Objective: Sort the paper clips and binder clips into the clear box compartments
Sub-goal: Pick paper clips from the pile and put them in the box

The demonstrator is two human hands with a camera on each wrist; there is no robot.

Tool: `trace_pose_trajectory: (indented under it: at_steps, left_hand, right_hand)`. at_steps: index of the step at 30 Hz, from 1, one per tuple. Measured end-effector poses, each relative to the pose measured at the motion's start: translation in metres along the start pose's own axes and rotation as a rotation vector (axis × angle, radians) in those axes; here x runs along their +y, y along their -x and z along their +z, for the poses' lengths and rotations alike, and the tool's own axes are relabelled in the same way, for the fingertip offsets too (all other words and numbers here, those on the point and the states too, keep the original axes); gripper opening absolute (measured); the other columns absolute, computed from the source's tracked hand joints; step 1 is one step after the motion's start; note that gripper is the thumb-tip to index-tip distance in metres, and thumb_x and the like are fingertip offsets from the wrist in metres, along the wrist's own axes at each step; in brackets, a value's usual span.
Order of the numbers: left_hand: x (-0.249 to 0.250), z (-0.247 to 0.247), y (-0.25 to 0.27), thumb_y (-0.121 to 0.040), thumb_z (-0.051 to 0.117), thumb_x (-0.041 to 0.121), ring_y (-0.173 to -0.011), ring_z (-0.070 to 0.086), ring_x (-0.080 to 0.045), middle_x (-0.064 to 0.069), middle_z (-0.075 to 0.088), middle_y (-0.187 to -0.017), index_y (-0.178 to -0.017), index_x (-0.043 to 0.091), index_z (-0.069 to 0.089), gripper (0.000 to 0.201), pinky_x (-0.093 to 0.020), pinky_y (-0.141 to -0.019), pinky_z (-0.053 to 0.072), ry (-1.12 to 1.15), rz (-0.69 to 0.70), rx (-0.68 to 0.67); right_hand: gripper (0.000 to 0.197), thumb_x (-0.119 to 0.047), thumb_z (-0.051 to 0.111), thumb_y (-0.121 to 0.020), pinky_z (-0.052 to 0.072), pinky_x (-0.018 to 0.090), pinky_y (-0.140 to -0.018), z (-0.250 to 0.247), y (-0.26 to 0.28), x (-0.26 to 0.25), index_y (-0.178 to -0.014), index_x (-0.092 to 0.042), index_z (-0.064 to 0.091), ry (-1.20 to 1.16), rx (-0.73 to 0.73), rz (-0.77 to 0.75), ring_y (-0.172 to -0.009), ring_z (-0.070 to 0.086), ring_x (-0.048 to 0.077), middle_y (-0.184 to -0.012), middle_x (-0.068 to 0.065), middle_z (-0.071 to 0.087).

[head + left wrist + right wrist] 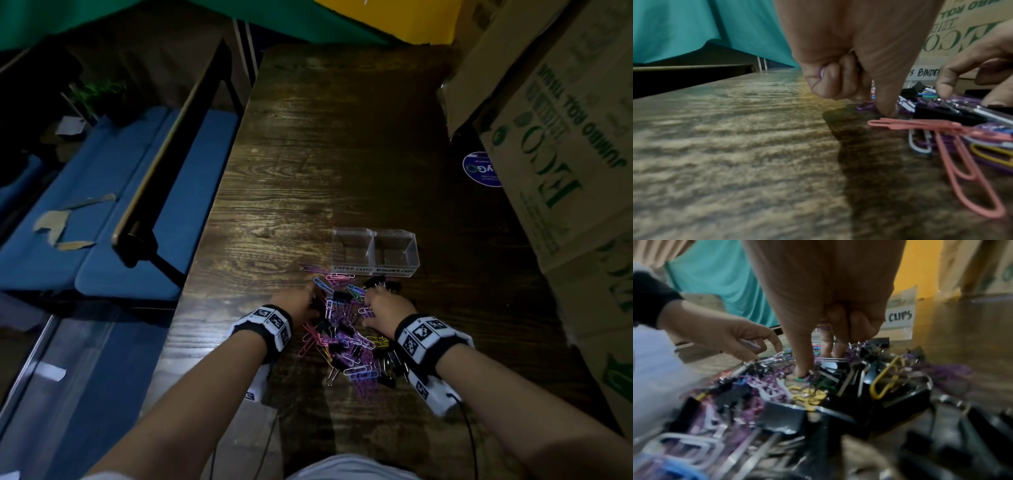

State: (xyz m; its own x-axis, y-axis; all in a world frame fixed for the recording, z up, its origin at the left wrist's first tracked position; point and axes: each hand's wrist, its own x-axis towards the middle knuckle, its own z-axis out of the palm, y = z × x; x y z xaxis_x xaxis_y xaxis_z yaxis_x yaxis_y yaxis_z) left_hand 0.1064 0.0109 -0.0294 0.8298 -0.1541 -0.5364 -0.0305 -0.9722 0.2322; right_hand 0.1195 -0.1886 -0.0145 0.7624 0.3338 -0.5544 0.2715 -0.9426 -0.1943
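A heap of coloured paper clips (pixel 342 329) mixed with black binder clips (pixel 380 284) lies on the wooden table (pixel 325 154). Just beyond it stands the clear two-compartment box (pixel 375 250), labelled for paper clips on the left and binder clips on the right; both compartments look empty. My left hand (pixel 308 298) is at the heap's left edge, its curled fingers holding a purple paper clip (pixel 821 73) while one fingertip (pixel 888 112) touches the table. My right hand (pixel 371 298) reaches into the heap's far side with coloured paper clips (pixel 823 326) tucked under its curled fingers.
Large cardboard boxes (pixel 555 137) crowd the table's right side. A round blue sticker (pixel 481 169) lies near them. Left of the table stand a black-framed partition (pixel 171 154) and blue cushioned seats (pixel 102 192). Bare wood stretches beyond the clear box.
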Motion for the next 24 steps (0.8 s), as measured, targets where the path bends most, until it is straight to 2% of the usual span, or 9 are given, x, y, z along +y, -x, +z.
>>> trace_pose_trajectory:
  at_steps: [5,10,13,16,18,20,22,24]
  left_hand:
    - [0.004,-0.001,-0.003,-0.095,0.051,0.03,-0.113,0.061,-0.028,-0.01,0.063,-0.125,-0.128,0.015,0.049,0.037,-0.037,-0.092,0.049,-0.093,0.048,0.045]
    - [0.006,-0.005,-0.005,-0.096,0.048,0.034,-0.115,0.059,-0.029,-0.011,0.057,-0.131,-0.128,0.013,0.052,0.038,-0.037,-0.091,0.049,-0.177,0.064,0.015]
    - [0.007,-0.007,-0.002,-0.097,0.047,0.034,-0.115,0.059,-0.031,-0.009,0.048,-0.138,-0.128,0.013,0.052,0.038,-0.04,-0.09,0.049,-0.19,0.079,0.018]
    - [0.007,-0.008,0.001,-0.098,0.046,0.033,-0.113,0.06,-0.029,-0.008,0.051,-0.135,-0.126,0.013,0.053,0.035,-0.039,-0.09,0.05,-0.138,0.068,0.072]
    - [0.006,-0.011,0.003,-0.098,0.046,0.03,-0.113,0.06,-0.027,-0.009,0.06,-0.128,-0.124,0.012,0.053,0.032,-0.036,-0.091,0.048,-0.097,0.046,0.1]
    - [0.005,-0.014,0.005,-0.098,0.046,0.028,-0.111,0.061,-0.027,-0.009,0.064,-0.122,-0.123,0.014,0.054,0.03,-0.034,-0.09,0.047,-0.085,0.054,0.109]
    - [0.002,-0.018,0.006,-0.097,0.046,0.026,-0.11,0.061,-0.027,-0.008,0.065,-0.121,-0.122,0.017,0.056,0.028,-0.035,-0.09,0.049,-0.082,0.081,0.104]
    - [-0.001,-0.023,0.007,-0.098,0.045,0.026,-0.109,0.061,-0.026,-0.006,0.066,-0.121,-0.122,0.022,0.059,0.028,-0.035,-0.09,0.051,-0.097,0.115,0.107]
  right_hand:
    - [0.043,-0.029,0.057,-0.092,0.051,0.036,-0.091,-0.001,-0.003,0.003,-0.128,-0.008,0.047,0.025,0.012,-0.014,-0.115,0.057,0.026,-0.13,0.01,0.055]
    - [0.038,-0.03,0.053,-0.094,0.051,0.036,-0.09,-0.003,-0.007,0.006,-0.122,-0.005,0.052,0.021,-0.058,-0.027,-0.109,0.058,0.026,-0.124,0.011,0.057]
    - [0.039,-0.03,0.049,-0.096,0.049,0.035,-0.09,-0.004,-0.005,0.006,-0.126,-0.005,0.049,0.009,-0.101,-0.036,-0.111,0.058,0.028,-0.13,0.014,0.052]
    - [0.038,-0.03,0.041,-0.099,0.048,0.034,-0.079,-0.004,-0.001,0.008,-0.129,-0.007,0.043,-0.018,-0.089,-0.033,-0.106,0.06,0.029,-0.126,0.013,0.055]
    - [0.036,-0.03,0.038,-0.099,0.045,0.031,-0.066,-0.007,0.003,0.011,-0.127,-0.007,0.042,-0.002,-0.071,-0.046,-0.093,0.063,0.028,-0.108,0.011,0.064]
    - [0.034,-0.03,0.039,-0.099,0.038,0.027,-0.053,-0.013,0.008,0.013,-0.125,-0.009,0.042,0.042,-0.056,-0.066,-0.08,0.059,0.025,-0.089,0.004,0.061]
    - [0.032,-0.031,0.04,-0.098,0.037,0.027,-0.052,-0.021,0.011,0.015,-0.122,-0.012,0.045,0.051,-0.022,-0.079,-0.077,0.058,0.023,-0.086,0.003,0.059]
    - [0.029,-0.031,0.041,-0.097,0.041,0.029,-0.06,-0.032,0.014,0.016,-0.118,-0.013,0.049,0.014,0.037,-0.092,-0.082,0.061,0.024,-0.093,0.007,0.063]
